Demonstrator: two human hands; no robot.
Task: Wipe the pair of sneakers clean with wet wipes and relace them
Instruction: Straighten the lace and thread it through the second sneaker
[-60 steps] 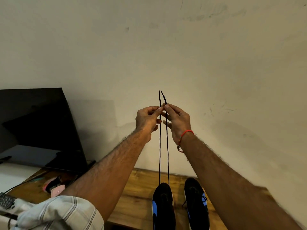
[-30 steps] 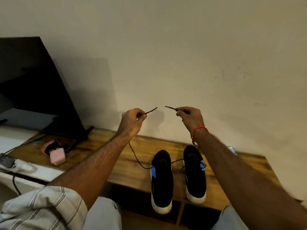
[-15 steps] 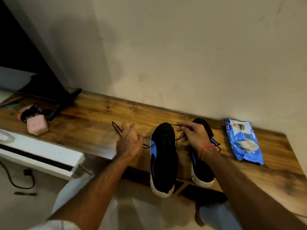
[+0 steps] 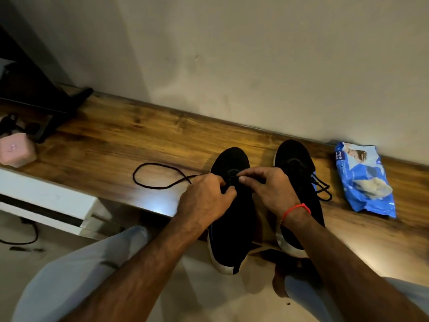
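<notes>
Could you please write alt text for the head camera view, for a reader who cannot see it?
Both hands, left hand and right hand, pinch a black lace over the left sneaker on a wooden shelf. The right sneaker stands beside it, near a blue wipes pack.

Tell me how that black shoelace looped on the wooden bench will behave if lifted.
The thin black shoelace likely hangs limp: it lies in a loose curl on the wooden bench. Probably very light. Its other end disappears under the left hand, so lifting may tug there.

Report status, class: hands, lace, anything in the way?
Both hands, left hand and right hand, pinch the black lace over the left sneaker. Lace slack loops on the shelf. Nothing blocking.
</notes>
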